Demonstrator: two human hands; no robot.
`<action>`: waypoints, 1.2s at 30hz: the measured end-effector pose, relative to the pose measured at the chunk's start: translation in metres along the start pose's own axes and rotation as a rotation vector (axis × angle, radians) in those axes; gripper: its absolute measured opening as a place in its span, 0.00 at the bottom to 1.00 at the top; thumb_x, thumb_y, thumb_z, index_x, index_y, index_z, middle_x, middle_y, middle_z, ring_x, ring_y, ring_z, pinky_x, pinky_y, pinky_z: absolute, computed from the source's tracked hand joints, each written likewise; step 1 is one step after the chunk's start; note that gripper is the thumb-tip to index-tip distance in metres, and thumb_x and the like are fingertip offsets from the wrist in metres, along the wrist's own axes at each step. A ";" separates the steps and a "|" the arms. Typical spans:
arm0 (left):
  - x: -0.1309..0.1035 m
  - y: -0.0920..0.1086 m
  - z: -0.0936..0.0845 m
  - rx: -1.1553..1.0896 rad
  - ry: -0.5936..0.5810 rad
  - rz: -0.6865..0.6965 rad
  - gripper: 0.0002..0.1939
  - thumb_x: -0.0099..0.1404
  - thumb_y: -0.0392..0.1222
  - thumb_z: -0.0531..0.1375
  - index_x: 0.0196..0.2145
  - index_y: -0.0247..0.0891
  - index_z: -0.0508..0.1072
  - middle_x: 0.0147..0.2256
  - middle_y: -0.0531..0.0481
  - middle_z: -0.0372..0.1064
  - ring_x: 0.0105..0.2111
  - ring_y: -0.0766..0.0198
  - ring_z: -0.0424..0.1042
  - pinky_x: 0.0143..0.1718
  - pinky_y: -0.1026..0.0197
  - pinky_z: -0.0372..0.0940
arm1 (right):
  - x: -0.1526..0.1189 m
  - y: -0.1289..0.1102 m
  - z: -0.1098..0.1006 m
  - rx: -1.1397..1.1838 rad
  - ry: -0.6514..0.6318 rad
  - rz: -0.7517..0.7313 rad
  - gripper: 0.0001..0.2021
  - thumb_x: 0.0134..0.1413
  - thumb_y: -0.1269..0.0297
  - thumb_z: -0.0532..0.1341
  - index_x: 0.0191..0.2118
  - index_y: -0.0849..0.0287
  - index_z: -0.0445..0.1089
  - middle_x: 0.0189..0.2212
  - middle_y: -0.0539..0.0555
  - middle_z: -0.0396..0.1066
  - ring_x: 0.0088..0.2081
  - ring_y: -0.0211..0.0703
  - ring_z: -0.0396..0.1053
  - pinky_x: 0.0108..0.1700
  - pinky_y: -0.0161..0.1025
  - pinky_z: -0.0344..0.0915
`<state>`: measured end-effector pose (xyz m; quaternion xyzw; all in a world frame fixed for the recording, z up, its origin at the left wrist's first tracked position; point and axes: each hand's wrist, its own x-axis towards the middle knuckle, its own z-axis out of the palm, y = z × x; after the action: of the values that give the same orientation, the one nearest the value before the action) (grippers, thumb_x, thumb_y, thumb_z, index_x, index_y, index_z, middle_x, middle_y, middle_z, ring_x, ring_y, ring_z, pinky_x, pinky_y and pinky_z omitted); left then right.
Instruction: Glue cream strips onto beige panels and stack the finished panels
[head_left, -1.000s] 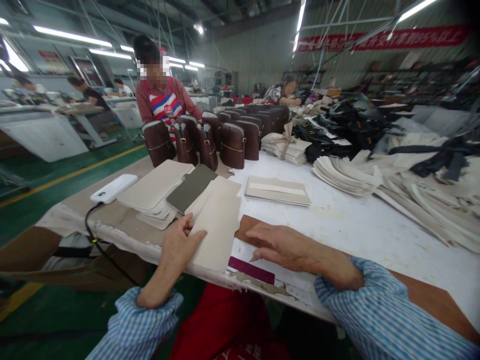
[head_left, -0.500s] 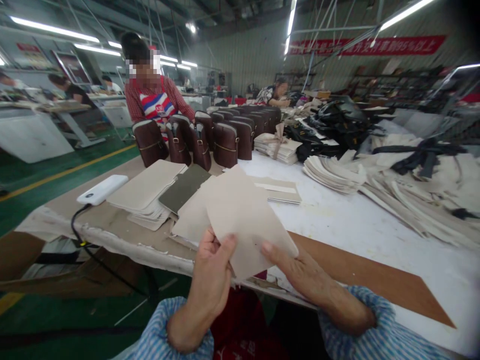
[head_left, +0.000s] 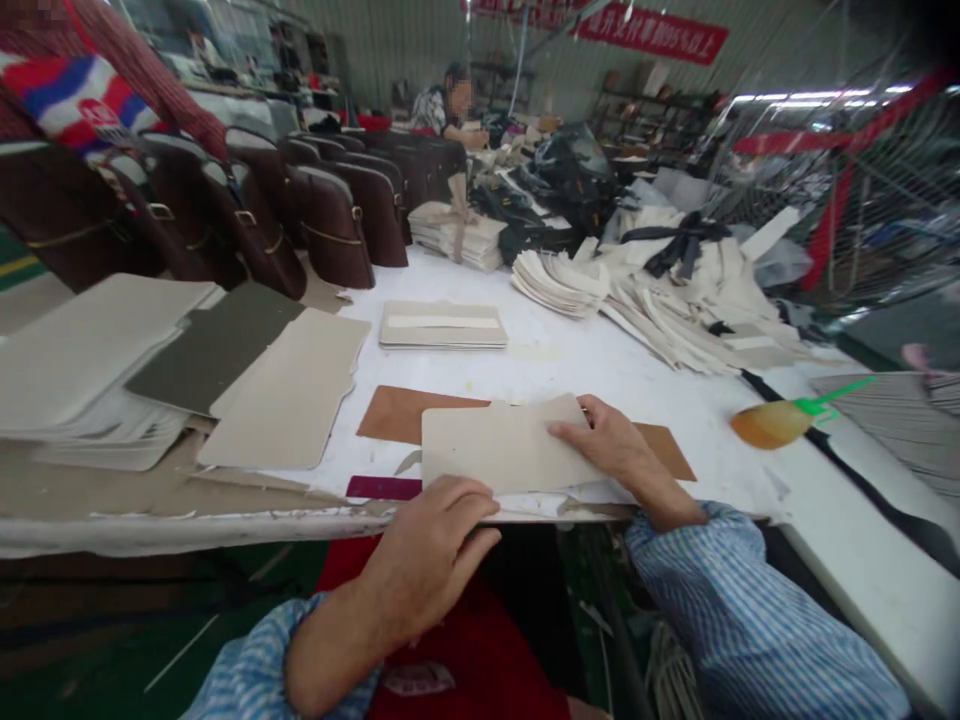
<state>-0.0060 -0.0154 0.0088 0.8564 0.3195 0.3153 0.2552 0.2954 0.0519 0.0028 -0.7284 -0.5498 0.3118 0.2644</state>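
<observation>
A beige rectangular panel (head_left: pixel 495 440) lies across a brown strip (head_left: pixel 397 413) at the table's near edge. My right hand (head_left: pixel 611 440) grips the panel's right end, thumb on top and fingertips over the far edge. By the panel's near left corner is my left hand (head_left: pixel 442 535), fingers loosely curved and thumb apart, with nothing held in it. Its fingertips are at the panel's edge; whether they touch it I cannot tell. A dark purple piece (head_left: pixel 382 487) lies just left of the panel.
Left are beige panels (head_left: pixel 292 390), a dark grey-green panel (head_left: pixel 217 345) and a beige stack (head_left: pixel 97 320). A small stack with a white strip (head_left: pixel 442 325) lies ahead. Brown bags (head_left: pixel 330 225) stand behind, near a person in an apron. An amber bottle (head_left: pixel 772 424) is at right.
The view has swung right and closer to the table. The beige panel went from being held up in both hands to lying on the brown strip, and my left hand let go.
</observation>
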 end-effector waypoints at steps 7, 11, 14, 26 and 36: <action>0.007 -0.016 0.007 0.367 0.151 0.048 0.07 0.71 0.33 0.62 0.46 0.34 0.76 0.45 0.44 0.75 0.46 0.51 0.71 0.50 0.45 0.70 | -0.013 -0.012 0.007 -0.188 0.097 -0.003 0.22 0.58 0.56 0.66 0.54 0.60 0.69 0.46 0.60 0.76 0.46 0.56 0.74 0.49 0.49 0.69; 0.011 -0.014 0.005 0.393 0.164 0.047 0.07 0.73 0.36 0.61 0.47 0.34 0.76 0.46 0.45 0.75 0.46 0.51 0.71 0.50 0.43 0.69 | -0.014 -0.016 0.006 -0.164 0.056 -0.011 0.23 0.59 0.58 0.66 0.57 0.60 0.68 0.48 0.59 0.76 0.48 0.56 0.74 0.52 0.49 0.68; 0.015 -0.014 0.010 0.401 0.102 0.042 0.07 0.73 0.37 0.61 0.48 0.36 0.76 0.48 0.46 0.76 0.49 0.49 0.70 0.52 0.42 0.67 | -0.016 -0.022 0.008 -0.244 0.094 0.040 0.25 0.61 0.58 0.66 0.60 0.60 0.68 0.49 0.61 0.76 0.50 0.59 0.74 0.54 0.51 0.68; 0.017 -0.027 0.016 0.437 0.080 0.064 0.08 0.74 0.36 0.59 0.48 0.33 0.77 0.50 0.43 0.74 0.52 0.49 0.69 0.58 0.43 0.65 | -0.028 -0.021 0.019 -0.480 0.164 0.011 0.33 0.65 0.53 0.62 0.69 0.65 0.58 0.53 0.69 0.73 0.54 0.68 0.72 0.57 0.59 0.67; 0.018 -0.030 0.016 0.505 0.117 0.154 0.11 0.76 0.37 0.56 0.48 0.31 0.76 0.50 0.41 0.75 0.51 0.49 0.69 0.57 0.45 0.65 | -0.054 0.082 -0.073 -0.045 0.780 0.033 0.36 0.49 0.41 0.65 0.60 0.59 0.67 0.51 0.60 0.70 0.38 0.49 0.71 0.43 0.50 0.71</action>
<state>0.0041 0.0134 -0.0140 0.8950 0.3360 0.2933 -0.0102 0.3912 -0.0243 0.0004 -0.8066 -0.4030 0.0035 0.4323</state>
